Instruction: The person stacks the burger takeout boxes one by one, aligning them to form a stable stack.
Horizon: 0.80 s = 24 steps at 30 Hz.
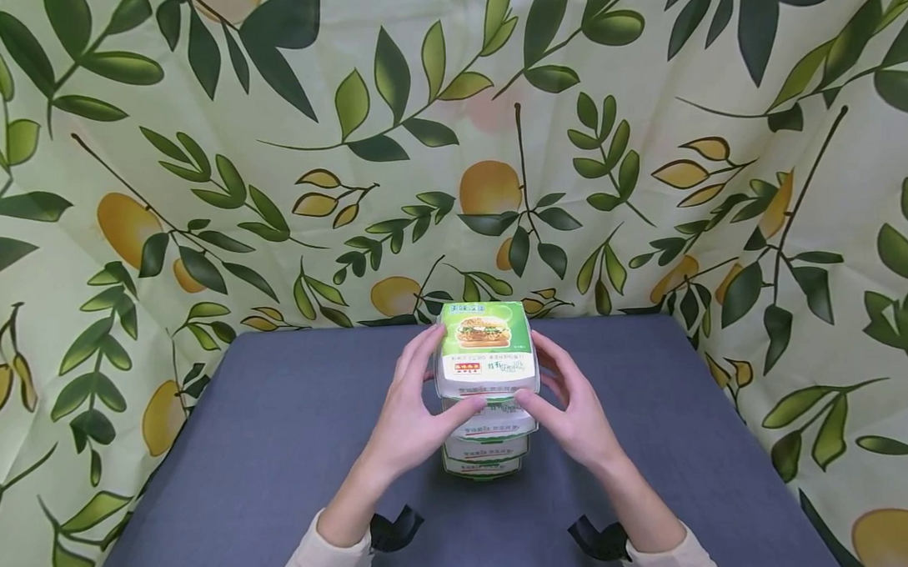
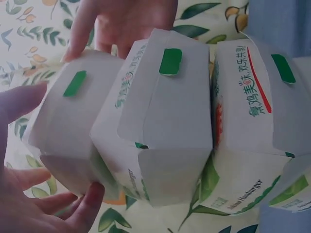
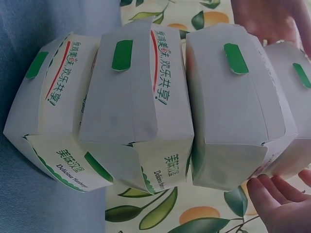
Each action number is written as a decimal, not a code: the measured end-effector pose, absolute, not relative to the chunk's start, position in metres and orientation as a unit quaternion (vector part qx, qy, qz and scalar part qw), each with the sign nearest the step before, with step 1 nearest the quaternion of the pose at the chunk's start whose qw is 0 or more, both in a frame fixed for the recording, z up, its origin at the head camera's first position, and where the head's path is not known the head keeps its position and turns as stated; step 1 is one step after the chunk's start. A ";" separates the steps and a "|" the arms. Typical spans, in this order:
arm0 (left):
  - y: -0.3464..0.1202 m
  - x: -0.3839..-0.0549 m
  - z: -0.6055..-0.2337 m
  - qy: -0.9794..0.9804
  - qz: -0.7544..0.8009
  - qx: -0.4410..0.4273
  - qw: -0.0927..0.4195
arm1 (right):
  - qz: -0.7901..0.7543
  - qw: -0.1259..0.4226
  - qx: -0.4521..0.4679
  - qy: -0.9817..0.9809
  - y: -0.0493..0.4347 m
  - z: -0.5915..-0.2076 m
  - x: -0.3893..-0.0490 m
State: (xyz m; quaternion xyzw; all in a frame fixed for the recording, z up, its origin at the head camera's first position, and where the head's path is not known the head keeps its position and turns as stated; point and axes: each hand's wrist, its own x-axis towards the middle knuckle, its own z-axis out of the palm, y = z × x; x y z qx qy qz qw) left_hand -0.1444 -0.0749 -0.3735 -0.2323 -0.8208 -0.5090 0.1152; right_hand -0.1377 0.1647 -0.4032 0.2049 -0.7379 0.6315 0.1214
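Observation:
Several white and green paper burger boxes stand in a stack at the middle of the table. The top burger box (image 1: 486, 341) shows a burger picture on its green and white lid. My left hand (image 1: 409, 418) grips this box at its left side, thumb across the front. On the opposite side, my right hand (image 1: 574, 413) holds it the same way. The lower boxes (image 1: 485, 445) sit slightly out of line beneath. In the left wrist view, the left fingers (image 2: 92, 196) touch the top box (image 2: 68, 107). Right fingertips (image 3: 265, 191) meet its side in the right wrist view.
A dark blue-grey cloth covers the table (image 1: 280, 456). Behind it and at both sides hangs a curtain (image 1: 417, 93) printed with leaves and orange fruit. Black straps (image 1: 395, 529) stick out near the wrists.

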 end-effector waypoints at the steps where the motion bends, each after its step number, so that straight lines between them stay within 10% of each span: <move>1: -0.076 -0.145 -0.374 -0.816 -0.516 -0.236 0.115 | 0.632 0.120 0.205 -0.738 0.165 -0.403 -0.138; 24: -0.071 -0.148 -0.376 -0.798 -0.535 -0.244 0.130 | 0.652 0.131 0.213 -0.716 0.168 -0.407 -0.139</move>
